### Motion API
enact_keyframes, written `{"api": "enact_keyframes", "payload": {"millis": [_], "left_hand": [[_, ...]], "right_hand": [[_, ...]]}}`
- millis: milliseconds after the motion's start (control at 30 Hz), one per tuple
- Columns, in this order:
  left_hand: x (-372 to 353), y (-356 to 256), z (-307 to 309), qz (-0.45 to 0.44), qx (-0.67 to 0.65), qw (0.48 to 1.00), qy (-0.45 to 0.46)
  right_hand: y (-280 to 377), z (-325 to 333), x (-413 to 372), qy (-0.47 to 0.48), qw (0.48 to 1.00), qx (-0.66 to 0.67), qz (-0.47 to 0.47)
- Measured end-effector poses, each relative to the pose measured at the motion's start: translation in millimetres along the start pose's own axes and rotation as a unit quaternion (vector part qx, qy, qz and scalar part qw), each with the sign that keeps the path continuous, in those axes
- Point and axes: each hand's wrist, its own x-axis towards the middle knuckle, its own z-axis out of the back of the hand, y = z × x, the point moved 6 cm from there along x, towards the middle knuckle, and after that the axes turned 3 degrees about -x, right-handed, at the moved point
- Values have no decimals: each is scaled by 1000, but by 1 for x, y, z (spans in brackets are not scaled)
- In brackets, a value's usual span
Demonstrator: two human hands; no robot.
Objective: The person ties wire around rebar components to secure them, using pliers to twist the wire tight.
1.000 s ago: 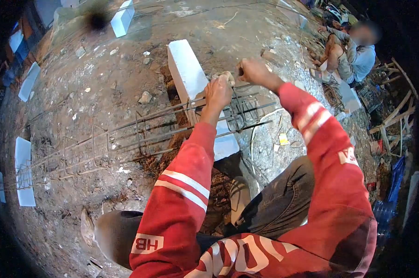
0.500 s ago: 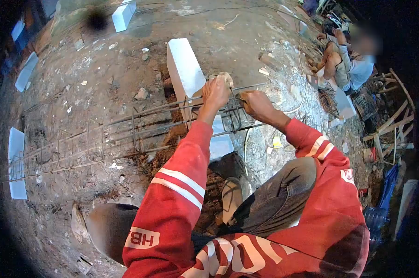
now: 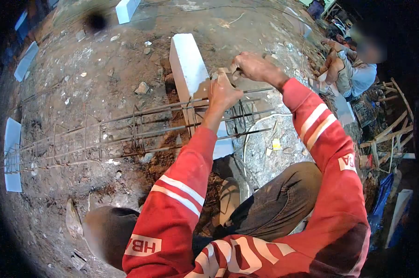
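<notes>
A long rebar cage (image 3: 121,135) of thin bars and square stirrups stretches from far left to just right of my hands. It rests across white blocks; the nearest white block (image 3: 189,65) lies under my left hand. My left hand (image 3: 224,92) is closed, overlapping the cage's upper bars near its right end. Up and to the right, clear of the bars in this view, my right hand (image 3: 255,67) is closed with its fingertips close to the left hand's. What the curled fingers of both hands hold is too small to make out.
Another white block (image 3: 13,157) supports the cage's far left end. More white blocks (image 3: 127,9) lie around the rubble-strewn dirt ground. At upper right a person (image 3: 351,69) sits low near scrap wood (image 3: 390,129). A pale cable (image 3: 249,139) runs across the ground by the cage.
My right hand has risen from the cage's right end, moving up and away from the bars. My left hand has stayed near the same spot, turning slightly.
</notes>
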Motion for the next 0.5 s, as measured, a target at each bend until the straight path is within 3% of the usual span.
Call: {"api": "enact_keyframes", "payload": {"millis": [67,100,167,267,333,400,433,467,500], "left_hand": [[-8,-6,6,14,5,999,-48],[-9,-4,0,17,7,999,-47],[-15,-4,-3,35,68,988,-133],[-12,2,-10,50,20,986,-159],[-9,9,-15,34,35,983,-177],[-7,11,-13,13,56,984,-167],[-6,11,-12,15,56,984,-167],[-7,9,-10,13,42,985,-169],[-6,7,-6,9,29,985,-172]], "right_hand": [[-5,-16,10,24,993,113,13],[-11,-23,15,25,993,117,14],[-9,-26,18,-4,988,123,95],[-13,-22,9,13,964,232,129],[-17,-21,-10,6,965,238,110],[-22,-14,-40,-69,965,248,55],[-31,-26,-54,-58,967,247,-39],[-21,-23,-62,-57,966,248,-39],[-13,-22,-70,28,968,235,-88]]}}
